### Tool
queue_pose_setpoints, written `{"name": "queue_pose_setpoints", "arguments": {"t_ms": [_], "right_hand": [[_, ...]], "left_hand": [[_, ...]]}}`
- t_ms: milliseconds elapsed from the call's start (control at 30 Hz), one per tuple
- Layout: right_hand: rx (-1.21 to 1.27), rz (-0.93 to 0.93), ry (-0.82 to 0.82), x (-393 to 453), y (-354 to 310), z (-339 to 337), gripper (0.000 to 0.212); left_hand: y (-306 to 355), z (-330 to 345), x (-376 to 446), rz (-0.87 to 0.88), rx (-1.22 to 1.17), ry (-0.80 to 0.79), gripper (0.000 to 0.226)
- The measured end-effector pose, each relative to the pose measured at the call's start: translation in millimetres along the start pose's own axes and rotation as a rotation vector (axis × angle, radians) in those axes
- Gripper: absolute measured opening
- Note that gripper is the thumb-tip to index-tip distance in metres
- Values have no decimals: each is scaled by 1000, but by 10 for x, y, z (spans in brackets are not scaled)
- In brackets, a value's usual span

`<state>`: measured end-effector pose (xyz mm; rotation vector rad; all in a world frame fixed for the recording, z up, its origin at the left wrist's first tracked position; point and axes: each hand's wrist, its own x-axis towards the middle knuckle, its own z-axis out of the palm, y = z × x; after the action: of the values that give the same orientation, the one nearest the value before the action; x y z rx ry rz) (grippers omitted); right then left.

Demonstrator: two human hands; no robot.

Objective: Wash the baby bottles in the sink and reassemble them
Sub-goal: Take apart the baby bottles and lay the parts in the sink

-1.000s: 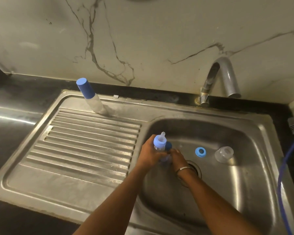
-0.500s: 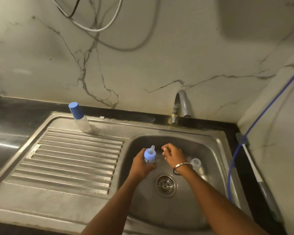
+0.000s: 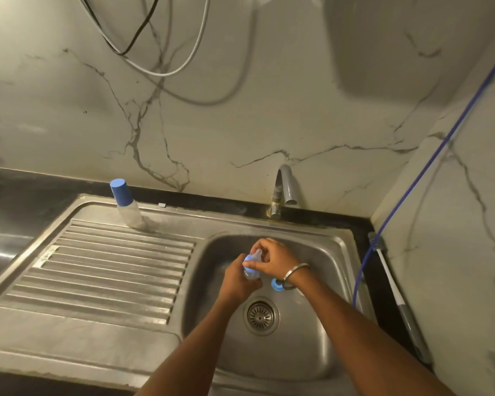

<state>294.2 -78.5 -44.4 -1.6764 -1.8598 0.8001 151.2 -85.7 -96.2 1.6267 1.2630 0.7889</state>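
Steel sink basin (image 3: 320, 332) lies under both hands in the head view. The left hand (image 3: 236, 281) wraps its curled fingers round the clear body of a small baby bottle (image 3: 251, 270), held upright over the basin. The right hand (image 3: 275, 260) meets it from above, fingers pinching the bottle's blue collar and teat. No brand, label or writing can be read on anything.

Just below the right wrist, which wears a metal bangle (image 3: 295, 272), a blue ring (image 3: 277, 284) lies on the basin floor, partly hidden by the wrist. Below both hands sits the drain (image 3: 260, 316). Beyond the hands rises the grey tap (image 3: 285, 187). Well to the left of the left hand, a second bottle with a blue cap (image 3: 125, 202) stands at the back of the ribbed drainboard (image 3: 103, 270). Right of the right arm, a bottle brush (image 3: 395, 295) leans on the counter beside a blue cord (image 3: 429, 164). Cables (image 3: 155, 47) hang on the marble wall above.
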Motion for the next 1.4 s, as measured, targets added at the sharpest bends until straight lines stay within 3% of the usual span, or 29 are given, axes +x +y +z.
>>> {"name": "queue_pose_setpoints", "arguments": {"t_ms": [133,367,1067,1233,1400], "right_hand": [[-116,8,-73,-11,-37,-16,40],[-247,75,-137,-13,-94,-17,35],[-309,70,-252,32,-162,-149,53],[-414,149,-329,58,-203,-135,37],[-545,146,-430,87,-235,-72,37]], "left_hand": [[17,-2,-8,-9,18,-21,39],[30,-3,-43,-38,40,-12,38],[19,-61,5,52,66,-67,43],[-29,15,28,17,171,-108,35],[-48,95,25,-4,269,-115,37]]}}
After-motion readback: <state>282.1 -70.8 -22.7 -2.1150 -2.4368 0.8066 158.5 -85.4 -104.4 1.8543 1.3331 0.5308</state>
